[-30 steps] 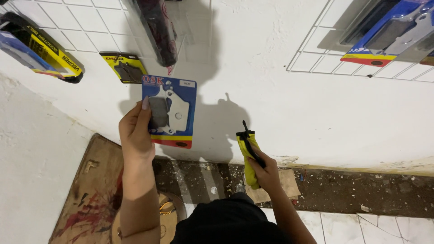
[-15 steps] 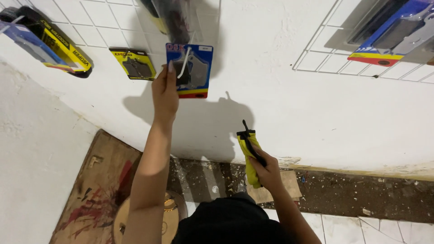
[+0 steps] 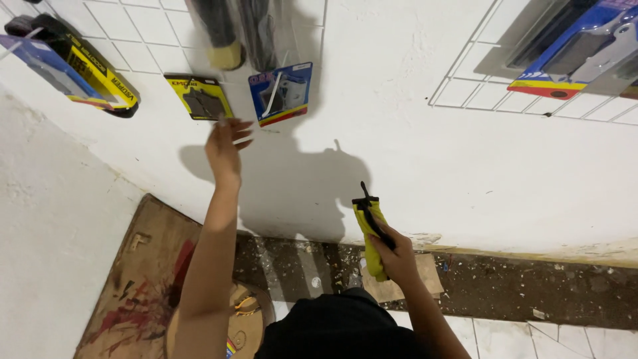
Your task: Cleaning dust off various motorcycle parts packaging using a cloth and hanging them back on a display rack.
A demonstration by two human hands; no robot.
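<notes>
the left hand (image 3: 226,146) is raised to the white wire grid (image 3: 119,26) on the wall, its fingers (image 3: 240,126) apart and holding nothing, just below a yellow card pack (image 3: 199,97) and a blue card pack (image 3: 282,93) that hang side by side near the grid's lower edge. the right hand (image 3: 393,252), lower and well apart, has its fingers clamped on a yellow tool with a black strap (image 3: 369,229), held upright in front of the wall above the floor strip.

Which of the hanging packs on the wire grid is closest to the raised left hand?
The small yellow pack, just above the left hand. The blue pack hangs further right; the long yellow-and-black pack sits far left.
</notes>
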